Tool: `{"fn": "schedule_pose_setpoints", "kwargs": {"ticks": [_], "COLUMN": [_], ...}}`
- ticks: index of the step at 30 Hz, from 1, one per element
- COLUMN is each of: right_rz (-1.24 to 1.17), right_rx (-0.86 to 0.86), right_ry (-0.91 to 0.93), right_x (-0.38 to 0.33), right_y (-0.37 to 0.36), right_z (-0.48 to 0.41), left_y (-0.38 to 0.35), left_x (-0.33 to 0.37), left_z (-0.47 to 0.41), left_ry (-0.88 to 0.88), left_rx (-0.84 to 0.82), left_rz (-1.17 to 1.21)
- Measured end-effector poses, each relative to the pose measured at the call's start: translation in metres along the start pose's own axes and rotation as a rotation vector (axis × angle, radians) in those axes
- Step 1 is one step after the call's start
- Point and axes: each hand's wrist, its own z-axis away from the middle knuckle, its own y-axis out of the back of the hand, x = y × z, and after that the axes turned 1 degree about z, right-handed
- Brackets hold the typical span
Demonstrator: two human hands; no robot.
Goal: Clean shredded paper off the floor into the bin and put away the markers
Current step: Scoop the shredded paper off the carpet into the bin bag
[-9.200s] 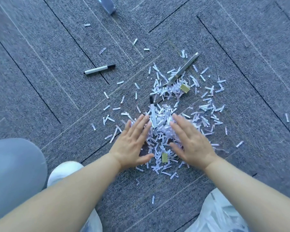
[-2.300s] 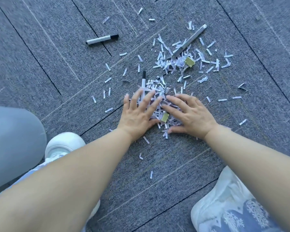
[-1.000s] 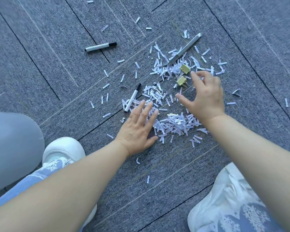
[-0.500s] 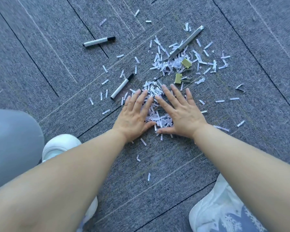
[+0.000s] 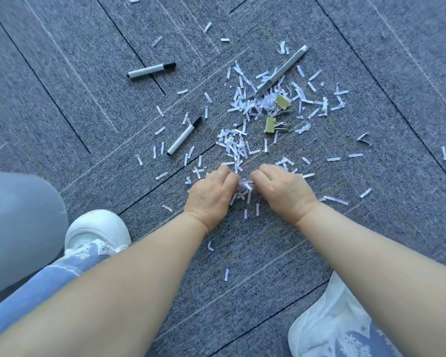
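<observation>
White shredded paper [image 5: 233, 146] lies scattered over the grey carpet. My left hand [image 5: 210, 194] and my right hand [image 5: 285, 190] are curled together on the floor, each closed around a clump of shreds [image 5: 245, 188] bunched between them. One white marker with a black cap [image 5: 183, 136] lies just left of the paper. A second marker [image 5: 151, 70] lies farther back to the left. No bin is in view.
Two olive binder clips [image 5: 282, 101] [image 5: 270, 124] and a long grey utility knife [image 5: 281, 72] lie among the far shreds. My white shoes [image 5: 95, 233] [image 5: 327, 328] flank my arms, and a grey knee [image 5: 18, 222] is at the left.
My flat, spread hands have drawn back towards me and curled into fists, bunching the shreds between them. The markers and clips have stayed where they were half a second ago.
</observation>
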Motion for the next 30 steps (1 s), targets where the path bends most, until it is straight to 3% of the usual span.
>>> {"fn": "schedule_pose_setpoints", "kwargs": {"ticks": [7,14,20,24,30], "right_rz": [-0.033,-0.064,-0.080,-0.094,-0.167], "right_rx": [-0.035,0.155,0.301,0.349,0.336], "right_ry": [-0.073,-0.058,0.067,0.167,0.289], "right_x": [-0.011,-0.064,-0.152,-0.243,-0.371], "right_y": [0.046,0.139,0.202,0.223,0.206], "right_z": [-0.014,-0.086,-0.153,-0.186,-0.212], "left_y": [0.043,0.159,0.254,0.302,0.314], "left_x": [-0.007,-0.040,-0.094,-0.137,-0.200], "left_z": [0.010,0.049,0.115,0.190,0.305], "left_ry": [-0.023,0.061,0.072,0.175,0.341], "left_rx": [0.039,0.268,0.543,0.665,0.716], "left_rz": [0.078,0.026,-0.075,-0.167,-0.161]}}
